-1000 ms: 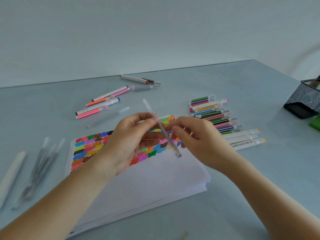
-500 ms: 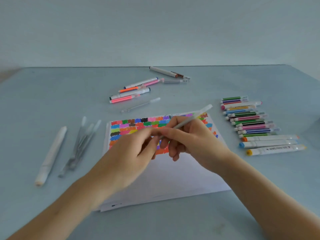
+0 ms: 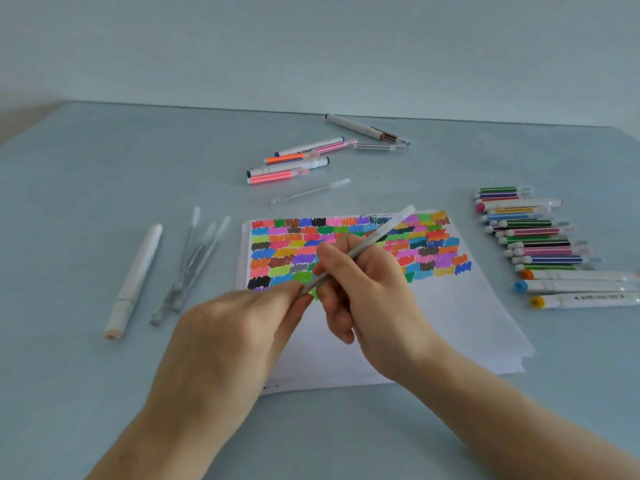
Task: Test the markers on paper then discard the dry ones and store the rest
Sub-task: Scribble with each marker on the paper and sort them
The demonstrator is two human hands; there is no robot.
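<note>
The right hand's fingers (image 3: 332, 258) are curled round a slim marker (image 3: 367, 242), thumb and forefinger pinching its lower barrel. The left hand (image 3: 242, 327) comes in from the lower left with its fingertips (image 3: 298, 296) pinched at the marker's lower end, at the very tip. The right hand (image 3: 367, 299) sits in the middle of the frame, above the paper.

The marker is thin, pale and translucent grey-white, with a frosted, slightly wider far end. Its long axis runs on a slant from lower left to upper right, the frosted end pointing to the upper right over the coloured patches, the near end down-left between the two hands.

Below lies a stack of white paper (image 3: 450, 323), its upper part filled with rows of many-coloured scribbled swatches (image 3: 346, 230). On the grey table (image 3: 86, 185), a row of coloured markers (image 3: 533, 237) lies at the right edge, a loose cluster of markers (image 3: 298, 161) at upper centre, and a white marker (image 3: 135, 278) with several clear pens (image 3: 194, 258) at the left.
</note>
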